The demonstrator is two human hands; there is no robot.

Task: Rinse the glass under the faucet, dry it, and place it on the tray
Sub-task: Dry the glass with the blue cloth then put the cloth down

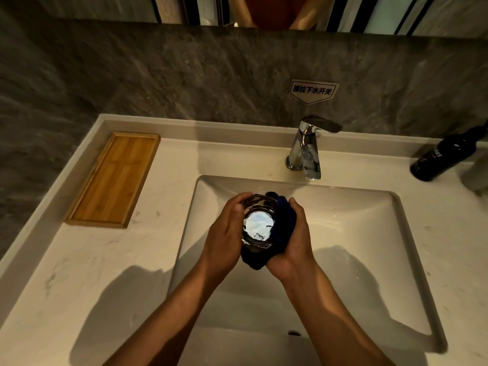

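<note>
A clear glass [258, 224] is held over the sink basin [369, 233], seen end-on with its round base or mouth facing me. My left hand [227, 233] grips its left side. My right hand [294, 239] presses a dark blue cloth [285, 223] against the glass's right side and underside. The chrome faucet [307, 151] stands behind the basin with no water running. An empty wooden tray [113, 180] lies on the counter to the left of the basin.
A dark bottle [443, 157] stands at the counter's back right. A white sign [313, 90] is stuck on the grey stone wall above the faucet. A mirror edge runs along the top. The pale counter [105, 260] surrounds the basin.
</note>
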